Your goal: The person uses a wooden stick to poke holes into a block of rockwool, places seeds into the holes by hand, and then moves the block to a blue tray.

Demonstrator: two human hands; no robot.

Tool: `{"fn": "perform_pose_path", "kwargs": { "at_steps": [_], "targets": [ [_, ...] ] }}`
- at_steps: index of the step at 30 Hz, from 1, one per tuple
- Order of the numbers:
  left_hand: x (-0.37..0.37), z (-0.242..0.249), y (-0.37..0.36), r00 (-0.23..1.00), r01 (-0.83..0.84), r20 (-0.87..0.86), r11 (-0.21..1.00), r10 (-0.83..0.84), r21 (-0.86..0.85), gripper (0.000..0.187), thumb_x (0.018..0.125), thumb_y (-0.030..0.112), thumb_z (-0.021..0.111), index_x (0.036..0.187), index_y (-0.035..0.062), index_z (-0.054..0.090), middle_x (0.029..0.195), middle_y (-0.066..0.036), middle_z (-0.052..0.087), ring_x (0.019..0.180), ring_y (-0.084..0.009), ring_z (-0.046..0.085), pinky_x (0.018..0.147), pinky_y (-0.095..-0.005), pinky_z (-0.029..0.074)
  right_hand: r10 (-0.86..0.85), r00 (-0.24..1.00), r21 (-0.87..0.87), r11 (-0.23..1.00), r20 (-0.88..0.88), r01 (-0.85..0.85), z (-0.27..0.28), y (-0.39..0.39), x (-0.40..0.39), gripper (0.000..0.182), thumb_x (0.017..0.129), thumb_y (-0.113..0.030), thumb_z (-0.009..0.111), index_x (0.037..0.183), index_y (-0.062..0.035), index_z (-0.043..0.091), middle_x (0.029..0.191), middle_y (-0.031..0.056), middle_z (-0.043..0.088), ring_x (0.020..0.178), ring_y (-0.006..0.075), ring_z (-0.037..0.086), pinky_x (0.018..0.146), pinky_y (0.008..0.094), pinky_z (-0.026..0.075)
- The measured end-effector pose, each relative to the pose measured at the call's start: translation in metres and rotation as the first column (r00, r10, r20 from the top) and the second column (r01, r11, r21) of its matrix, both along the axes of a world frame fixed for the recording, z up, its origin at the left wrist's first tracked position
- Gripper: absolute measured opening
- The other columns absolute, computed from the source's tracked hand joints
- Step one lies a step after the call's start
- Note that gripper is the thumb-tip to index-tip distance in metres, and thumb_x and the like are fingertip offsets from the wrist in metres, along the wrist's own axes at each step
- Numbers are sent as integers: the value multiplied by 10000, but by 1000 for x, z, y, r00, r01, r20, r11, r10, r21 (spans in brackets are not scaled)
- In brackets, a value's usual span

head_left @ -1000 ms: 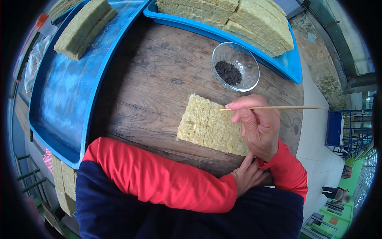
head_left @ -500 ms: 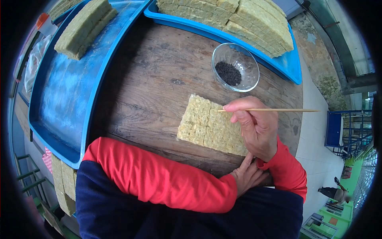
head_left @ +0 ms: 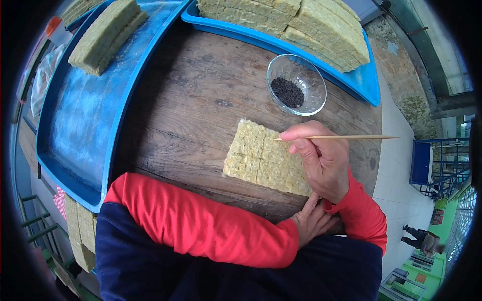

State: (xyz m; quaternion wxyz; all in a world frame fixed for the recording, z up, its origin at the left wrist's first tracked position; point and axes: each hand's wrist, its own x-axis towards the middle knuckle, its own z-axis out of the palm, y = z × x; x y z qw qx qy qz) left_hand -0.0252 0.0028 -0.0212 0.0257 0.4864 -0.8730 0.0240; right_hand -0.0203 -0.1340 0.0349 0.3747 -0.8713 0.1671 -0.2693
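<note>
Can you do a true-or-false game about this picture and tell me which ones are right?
1. The right hand holds a thin wooden stick. True.
2. The glass bowl is filled to the brim. False: the dark grains cover only part of the bottom of the glass bowl.
3. The pale, grooved slab lies on the wooden table. True.
4. The left hand is inside a blue tray. False: the left hand is down by the right wrist.
5. Both sleeves are red. True.

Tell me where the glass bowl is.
In the head view, the glass bowl stands on the wooden table, right of centre, between the fuller blue tray and the pale slab.
</note>
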Motion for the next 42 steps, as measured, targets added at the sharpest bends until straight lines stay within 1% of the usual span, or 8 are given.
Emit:
{"fn": "perform_pose_path", "kwargs": {
  "at_steps": [8,11,14,16,21,31,33,42],
  "targets": [
    [5,-8,-2,989,81,-126,997,-83,-15,638,905,444,400,1491,231,264,1532,-83,254,1396,-347,250,1080,-701,131,-10,1000,33,999,23,9,-2,-1,-1,102,892,-19,581,953,-33,661,826,91,652,649,205,620,571,293,473],
    [13,2,2,995,101,-23,994,-100,35,627,918,434,390,1491,215,261,1506,-86,295,1363,-341,301,1077,-690,175,15,1000,-10,1000,18,-15,-2,-2,1,102,890,-18,581,951,-35,661,825,91,653,656,208,624,574,292,475],
    [16,5,7,997,79,11,990,-79,-119,627,928,429,383,1496,204,242,1488,-85,318,1336,-334,330,1082,-679,191,25,1000,-33,999,18,-25,-1,-2,1,99,893,-19,579,951,-32,658,818,91,652,652,200,626,572,292,475],
    [16,8,0,992,104,-65,994,-105,-15,621,931,434,374,1497,213,243,1503,-83,300,1362,-335,301,1087,-673,188,20,1000,-28,999,22,-19,-2,-2,0,95,898,-21,577,952,-28,654,812,90,651,645,189,626,567,291,475],
    [12,3,-6,997,73,-18,992,-75,-103,657,904,455,392,1500,224,241,1546,-82,230,1411,-355,218,1087,-684,148,-17,999,78,997,-41,21,0,-1,-8,168,981,-102,477,983,21,592,829,70,630,643,73,571,546,201,441],
    [3,-9,-1,995,45,-84,999,-46,-9,664,898,449,398,1500,218,241,1554,-100,204,1417,-364,203,1086,-697,84,15,997,-6,1000,-77,-16,2,-2,-7,164,949,-93,480,920,13,602,750,59,611,550,61,540,497,201,419],
    [-1,-14,1,995,49,-91,999,-51,-20,662,899,448,398,1500,219,243,1554,-101,205,1417,-363,203,1086,-697,82,-31,999,12,999,14,31,-3,0,-3,74,880,-48,575,900,-46,646,589,8,510,463,88,472,439,254,359],
    [-2,-14,1,996,19,-88,998,-25,-65,651,899,447,398,1495,229,254,1550,-109,215,1415,-367,208,1085,-697,72,-8,1000,-8,1000,-8,8,1,1,-2,64,866,-32,589,877,-45,651,602,17,531,459,84,468,432,255,350]
  ]
}}
